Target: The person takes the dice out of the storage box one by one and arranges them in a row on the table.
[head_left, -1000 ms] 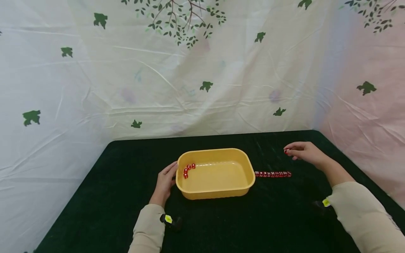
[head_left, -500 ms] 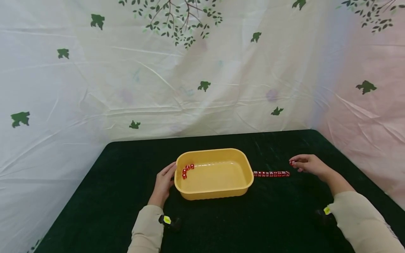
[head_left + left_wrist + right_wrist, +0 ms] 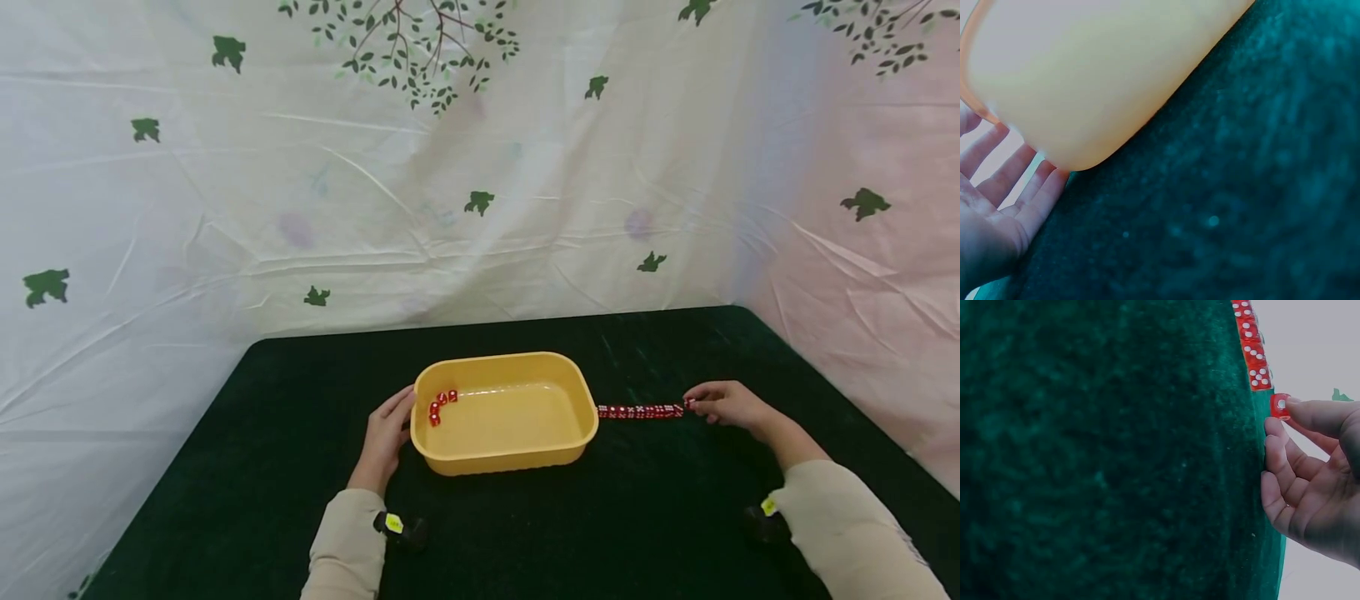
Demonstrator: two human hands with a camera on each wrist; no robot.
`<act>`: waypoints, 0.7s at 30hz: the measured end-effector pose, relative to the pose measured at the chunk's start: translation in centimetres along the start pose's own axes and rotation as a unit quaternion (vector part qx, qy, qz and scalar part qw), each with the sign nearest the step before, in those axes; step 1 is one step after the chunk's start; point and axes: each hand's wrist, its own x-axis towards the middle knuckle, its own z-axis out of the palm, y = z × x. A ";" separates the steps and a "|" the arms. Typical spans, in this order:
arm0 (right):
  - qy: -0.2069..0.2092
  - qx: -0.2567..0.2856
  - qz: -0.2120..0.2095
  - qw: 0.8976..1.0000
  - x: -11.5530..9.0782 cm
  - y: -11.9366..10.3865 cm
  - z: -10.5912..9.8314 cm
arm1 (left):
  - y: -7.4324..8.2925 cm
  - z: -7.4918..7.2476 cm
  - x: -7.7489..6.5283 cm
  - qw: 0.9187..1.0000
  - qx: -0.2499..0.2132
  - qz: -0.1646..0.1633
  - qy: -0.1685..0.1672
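A yellow plastic basin (image 3: 517, 417) stands on the dark green cloth. My left hand (image 3: 385, 437) rests against its left end; in the left wrist view the fairly straight fingers (image 3: 1007, 178) touch the outer wall near the rim. Several red dice (image 3: 442, 400) with white pips lie inside the basin's left end. From the basin's right side a straight row of red dice (image 3: 641, 412) runs rightward over the cloth. At the row's right end my right hand (image 3: 731, 406) pinches one red die (image 3: 1280, 406) between thumb and fingers, slightly apart from the last die.
The green-covered table (image 3: 570, 533) reaches to pale fabric walls (image 3: 420, 167) printed with green leaves at the back and sides. A dark wrist device (image 3: 401, 527) sits at the left sleeve, and a similar device (image 3: 765, 521) at the right one.
My right hand has come down and toward me with the pinched die, from behind the row to its right end. My left hand stays at the basin. The view has shifted slightly.
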 end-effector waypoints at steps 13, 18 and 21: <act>-0.012 -0.016 0.001 1.000 1.4 0.3 -0.2 | 0.1 0.5 0.4 1.000 -0.006 -0.004 0.008; -0.015 -0.016 -0.004 1.000 1.8 0.4 -0.4 | 0.1 0.6 0.6 1.000 -0.005 -0.004 0.011; -0.016 -0.015 -0.004 1.000 2.1 0.4 -0.5 | 0.1 0.7 0.7 1.000 -0.006 -0.006 0.015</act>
